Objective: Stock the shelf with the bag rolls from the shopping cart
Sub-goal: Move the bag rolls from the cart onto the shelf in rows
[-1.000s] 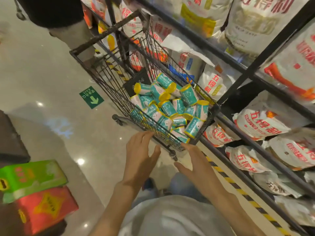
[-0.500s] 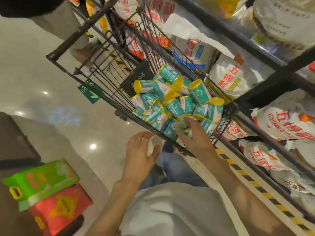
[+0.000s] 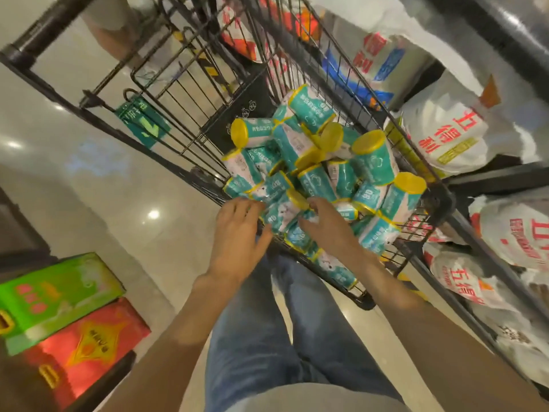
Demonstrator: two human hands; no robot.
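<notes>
Polished pale floor (image 3: 98, 203) is gleaming under store lights, with a black wire shopping cart (image 3: 190, 93) standing at twelve o'clock and a dark shelf (image 3: 487, 179) of white sacks (image 3: 445, 135) running along the three o'clock side. Teal bag rolls (image 3: 323, 173) with yellow caps are lying heaped in the cart's near corner, none yet on the shelf. Both hands are reaching into that heap: the left hand (image 3: 237, 236), at about eleven o'clock of the person's lap, is touching the pile's near edge with fingers loosely spread, grasping nothing as far as the blur allows. The right hand (image 3: 326, 224) is curling fingers over one near roll (image 3: 282, 212), seemingly closing on it, though motion smear is making the grip hard to confirm. Green and red boxes (image 3: 59, 316) are sitting at eight o'clock. This is looking like the pick-up step, early in the task. Next, the hands are needing firm holds on rolls, lifting clear of the wire wall, then swinging toward three o'clock to find a free shelf spot.
</notes>
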